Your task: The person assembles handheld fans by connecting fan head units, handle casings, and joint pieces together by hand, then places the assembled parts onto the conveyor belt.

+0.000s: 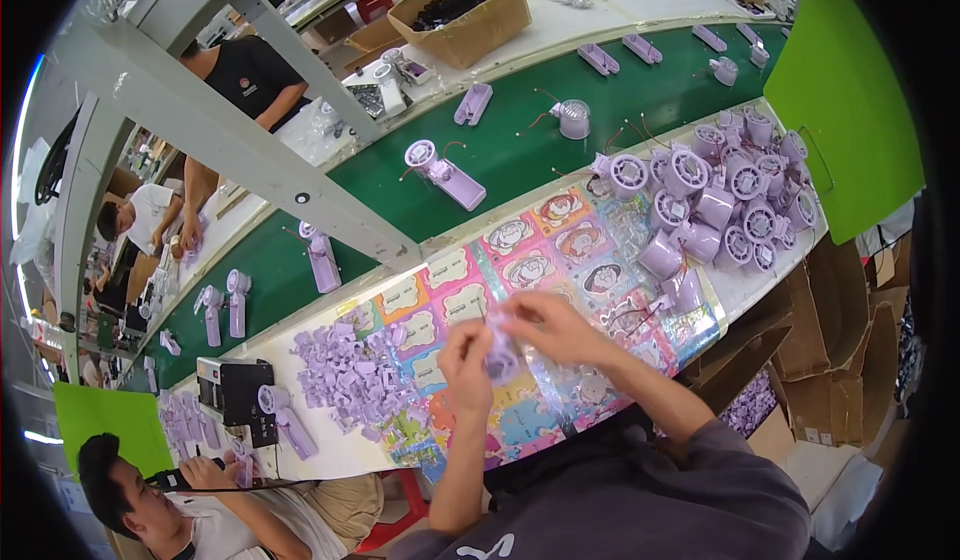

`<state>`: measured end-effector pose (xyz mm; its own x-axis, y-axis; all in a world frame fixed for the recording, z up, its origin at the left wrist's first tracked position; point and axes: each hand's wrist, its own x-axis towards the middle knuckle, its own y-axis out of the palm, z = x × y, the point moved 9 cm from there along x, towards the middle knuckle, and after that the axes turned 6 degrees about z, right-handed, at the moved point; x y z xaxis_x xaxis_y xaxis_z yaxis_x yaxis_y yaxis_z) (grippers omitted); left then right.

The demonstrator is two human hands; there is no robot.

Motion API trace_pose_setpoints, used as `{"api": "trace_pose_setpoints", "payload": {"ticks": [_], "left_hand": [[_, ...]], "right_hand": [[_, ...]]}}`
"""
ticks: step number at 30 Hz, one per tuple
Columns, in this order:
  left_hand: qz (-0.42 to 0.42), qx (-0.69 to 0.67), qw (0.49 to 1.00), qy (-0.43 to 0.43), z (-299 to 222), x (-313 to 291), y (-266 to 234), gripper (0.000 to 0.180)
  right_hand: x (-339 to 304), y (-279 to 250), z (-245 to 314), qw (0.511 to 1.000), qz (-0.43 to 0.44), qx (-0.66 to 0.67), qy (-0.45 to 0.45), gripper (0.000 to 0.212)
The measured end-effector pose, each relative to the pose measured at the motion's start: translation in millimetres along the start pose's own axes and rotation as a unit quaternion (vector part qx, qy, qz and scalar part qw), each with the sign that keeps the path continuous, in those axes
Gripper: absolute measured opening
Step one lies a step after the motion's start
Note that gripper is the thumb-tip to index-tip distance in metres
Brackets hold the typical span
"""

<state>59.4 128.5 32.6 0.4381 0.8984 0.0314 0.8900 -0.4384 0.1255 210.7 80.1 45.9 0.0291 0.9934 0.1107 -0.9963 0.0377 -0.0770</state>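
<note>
Over the colourful patterned sheet (510, 415) on the bench, my left hand (466, 362) and my right hand (548, 326) meet around a lilac round plastic fan head (501, 362). The fingers of both hands are closed on its upper part, which they mostly hide. To the left of my left hand lies a heap of small lilac plastic pieces (350, 375). Beyond my right hand, at the right end of the bench, lilac fan heads (740, 185) with thin wires are piled up.
A green conveyor belt (385, 195) curves past the bench, carrying fan parts and lilac shells (473, 105). A metal post (250, 150) rises at left. Near a black box (236, 400), a co-worker (150, 510) holds a tool. Cardboard boxes (830, 350) stand at right.
</note>
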Motion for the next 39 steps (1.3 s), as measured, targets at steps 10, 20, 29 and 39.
{"api": "trace_pose_setpoints", "payload": {"ticks": [10, 20, 29, 39], "left_hand": [[0.071, 0.025, 0.996, -0.052, -28, 199, 92, 0.038], [-0.047, 0.71, 0.699, 0.069, 13, 400, 91, 0.084], [0.035, 0.583, 0.799, 0.147, -38, 346, 108, 0.07], [-0.103, 0.458, 0.873, 0.134, -24, 38, 32, 0.075]], "right_hand": [[77, -82, -35, 0.933, -0.312, 0.169, -0.068, 0.068], [62, -108, -48, 0.918, -0.352, 0.181, -0.01, 0.053], [59, -107, -39, 0.907, -0.395, 0.132, -0.059, 0.058], [47, -109, -16, 0.889, -0.429, -0.149, -0.064, 0.054]]}}
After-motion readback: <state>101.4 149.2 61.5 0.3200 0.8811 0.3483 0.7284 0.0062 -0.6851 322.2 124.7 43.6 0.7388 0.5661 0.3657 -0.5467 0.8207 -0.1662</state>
